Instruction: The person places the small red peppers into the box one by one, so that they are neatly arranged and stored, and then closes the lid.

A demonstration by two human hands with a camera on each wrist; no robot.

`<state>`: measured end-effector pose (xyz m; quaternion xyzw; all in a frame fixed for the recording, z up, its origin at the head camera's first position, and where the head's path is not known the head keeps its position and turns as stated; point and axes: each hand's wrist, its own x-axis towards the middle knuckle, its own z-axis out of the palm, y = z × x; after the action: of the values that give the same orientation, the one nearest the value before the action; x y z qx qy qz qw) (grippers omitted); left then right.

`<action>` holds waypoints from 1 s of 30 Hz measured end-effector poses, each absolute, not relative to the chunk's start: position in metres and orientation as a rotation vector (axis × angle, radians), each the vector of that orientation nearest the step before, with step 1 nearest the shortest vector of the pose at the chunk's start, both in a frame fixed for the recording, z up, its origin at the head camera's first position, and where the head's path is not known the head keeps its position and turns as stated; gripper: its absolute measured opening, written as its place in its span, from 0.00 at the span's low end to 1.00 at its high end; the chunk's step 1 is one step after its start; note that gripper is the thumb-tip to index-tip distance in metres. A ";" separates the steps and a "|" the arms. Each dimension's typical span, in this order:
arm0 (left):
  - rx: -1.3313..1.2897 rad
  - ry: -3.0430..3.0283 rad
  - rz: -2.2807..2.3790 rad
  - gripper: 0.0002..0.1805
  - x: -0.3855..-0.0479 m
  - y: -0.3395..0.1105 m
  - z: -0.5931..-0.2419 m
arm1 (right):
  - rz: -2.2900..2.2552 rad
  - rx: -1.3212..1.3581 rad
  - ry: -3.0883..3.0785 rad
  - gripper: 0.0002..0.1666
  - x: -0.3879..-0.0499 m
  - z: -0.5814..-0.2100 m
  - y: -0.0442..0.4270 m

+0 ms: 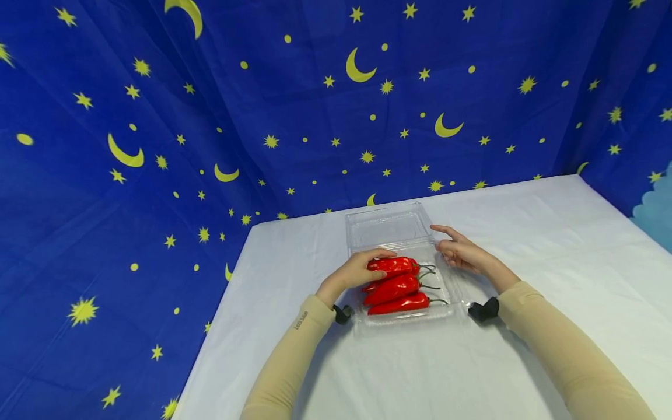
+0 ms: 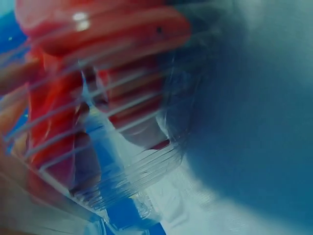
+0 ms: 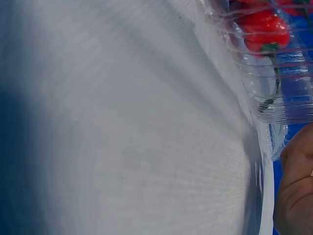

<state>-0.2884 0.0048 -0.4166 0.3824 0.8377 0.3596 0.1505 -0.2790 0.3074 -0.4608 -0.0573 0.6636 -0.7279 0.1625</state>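
Several shiny red chili peppers (image 1: 395, 287) with green stems lie side by side in a clear plastic clamshell box (image 1: 448, 286). My left hand (image 1: 359, 269) reaches in from the left and grips the rearmost visible pepper (image 1: 394, 266), fingers behind it and thumb in front. Beside the box's right rear corner is my right hand (image 1: 462, 252), its index finger extended toward the hinge and the other fingers bent. Whether it touches the plastic cannot be told. Through the ribbed wall, the left wrist view shows blurred red peppers (image 2: 132, 39); the right wrist view shows a pepper's stem end (image 3: 266, 34).
The box's lid (image 1: 388, 227) lies folded back, away from me, on the white tablecloth (image 1: 535, 245). Behind the table hangs a blue curtain (image 1: 315, 105) with yellow moons and stars. Black wrist mounts (image 1: 484, 310) sit near the box's front corners.
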 end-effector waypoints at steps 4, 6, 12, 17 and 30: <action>1.114 2.428 0.996 0.25 -0.289 0.006 -0.418 | -2.079 -0.164 1.888 0.41 -0.279 -0.460 0.308; 1.122 2.438 0.985 0.25 -0.288 0.007 -0.419 | -2.072 -0.165 1.895 0.41 -0.280 -0.459 0.308; 1.120 2.448 0.968 0.25 -0.288 0.007 -0.419 | -2.053 -0.169 1.902 0.41 -0.280 -0.459 0.308; 1.121 2.435 0.958 0.26 -0.286 0.007 -0.418 | -2.035 -0.177 1.919 0.41 -0.281 -0.460 0.309; 1.169 2.414 1.052 0.31 -0.290 -0.002 -0.411 | -1.776 -0.207 2.210 0.42 -0.278 -0.446 0.311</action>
<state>-0.2902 -0.0018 -0.4111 0.4024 0.8307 0.3621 0.1299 -0.2781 0.3114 -0.4458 -0.0719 0.7688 -0.6178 0.1486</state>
